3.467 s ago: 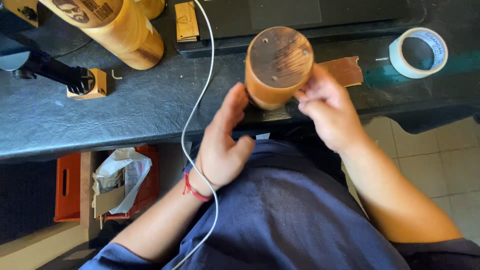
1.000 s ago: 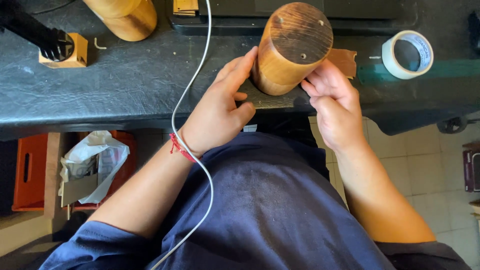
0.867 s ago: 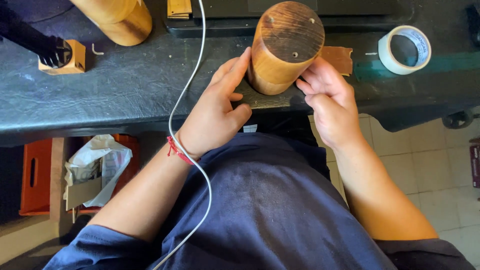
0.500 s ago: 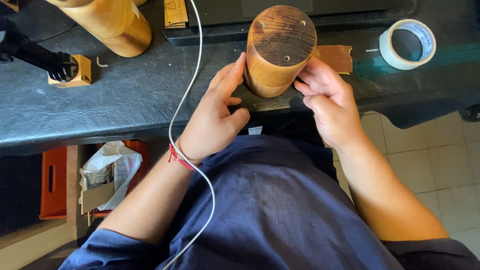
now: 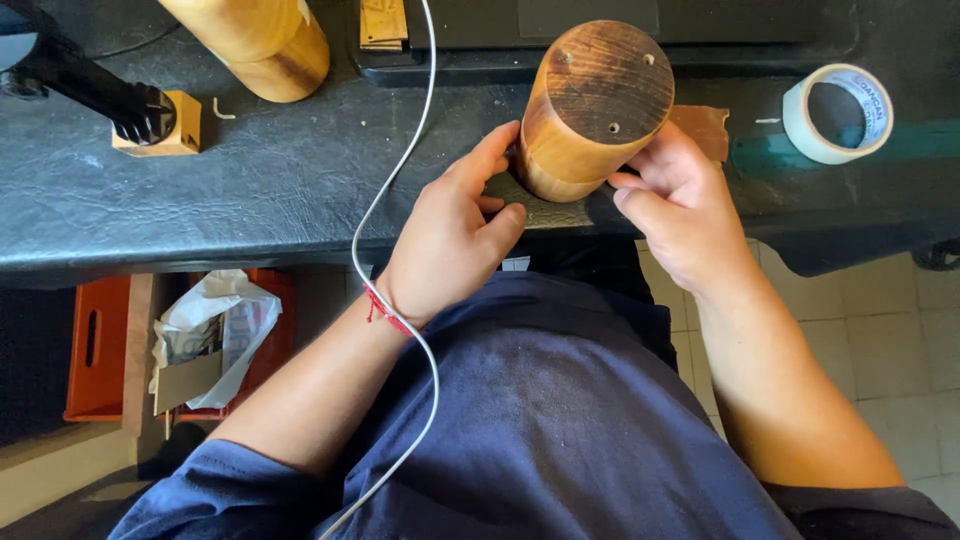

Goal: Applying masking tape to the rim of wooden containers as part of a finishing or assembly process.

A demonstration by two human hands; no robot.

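Under both hands sits the dark worktop (image 5: 250, 190), with the wooden cylinder (image 5: 590, 115) standing near its front edge, tilted a bit toward the camera so the scorched top face with its small holes shows. That edge is what worries me: the piece is right by the drop, and if it rocks it could roll off onto the tiled floor (image 5: 880, 350).

Left hand (image 5: 450, 235) is flat against the cylinder's left side, fingers stretched along the base, more of a brace than a real hold. Right hand (image 5: 685, 215) curls round the other side, fingertips pinched near the bottom; can't tell if it's gripping something thin there or only the wood. Neither hand wraps it, so a slip seems possible.

Just beyond the right hand lies a brown scrap (image 5: 700, 128), further out a tape roll (image 5: 838, 113). A white cable (image 5: 385, 215) runs across the left wrist and could snag. Well off to the left, a second wooden cylinder (image 5: 262, 40) and a small wooden block (image 5: 165, 125).
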